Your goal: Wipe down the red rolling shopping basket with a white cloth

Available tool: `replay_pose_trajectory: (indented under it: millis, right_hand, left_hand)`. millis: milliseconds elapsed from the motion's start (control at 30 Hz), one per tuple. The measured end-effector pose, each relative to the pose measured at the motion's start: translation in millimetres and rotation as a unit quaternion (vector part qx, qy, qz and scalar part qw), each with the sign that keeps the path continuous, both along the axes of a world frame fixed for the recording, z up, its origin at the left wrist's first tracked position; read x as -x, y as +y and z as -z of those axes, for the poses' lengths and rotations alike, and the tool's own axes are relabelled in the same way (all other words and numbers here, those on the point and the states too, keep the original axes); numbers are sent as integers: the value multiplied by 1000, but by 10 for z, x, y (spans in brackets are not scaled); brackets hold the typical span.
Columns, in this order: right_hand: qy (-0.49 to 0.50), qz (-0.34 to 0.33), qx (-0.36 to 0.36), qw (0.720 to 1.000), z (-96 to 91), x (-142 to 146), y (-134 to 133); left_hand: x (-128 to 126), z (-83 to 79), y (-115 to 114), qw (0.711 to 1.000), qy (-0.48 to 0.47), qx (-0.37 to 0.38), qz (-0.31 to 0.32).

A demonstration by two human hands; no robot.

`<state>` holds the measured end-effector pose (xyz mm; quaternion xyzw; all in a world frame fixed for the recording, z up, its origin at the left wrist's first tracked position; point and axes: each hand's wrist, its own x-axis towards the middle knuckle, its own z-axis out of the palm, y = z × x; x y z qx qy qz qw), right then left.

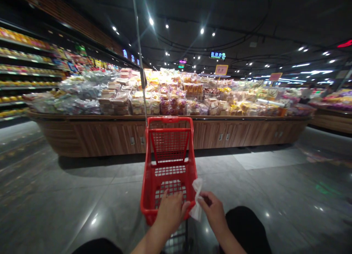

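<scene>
A red plastic shopping cart stands right in front of me, its near end toward my knees. My left hand lies over the cart's near rim, fingers curled down inside the basket and thumb along the edge. Just right of that corner, my right hand pinches a crumpled white tissue between thumb and fingers. The tissue is gathered narrow at its middle, its two ends flaring up and down, and it hangs beside the cart's right corner. No goods show in the basket's visible part.
Beyond the cart runs a long wooden display counter piled with bagged baked goods. A thin metal pole rises by the cart's far left corner. Stocked shelves line the left, over a grey tiled floor.
</scene>
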<state>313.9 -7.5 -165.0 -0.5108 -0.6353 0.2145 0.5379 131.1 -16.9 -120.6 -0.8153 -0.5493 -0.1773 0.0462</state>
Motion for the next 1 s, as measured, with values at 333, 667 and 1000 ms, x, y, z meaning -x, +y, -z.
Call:
replay_pose_trajectory:
  millis: [333,667,1000]
  right_hand:
    - [-87,25,-72,993,-335,126,501]
    - [-164,-95,-84,978,-163,209,110]
    - [-217,-147,-204,943,-103,130,205]
  left_hand:
    - [36,97,36,998,54,37,-9]
    - [200,79,59,997,56,55,24]
    - [285,96,63,997,50,54,30]
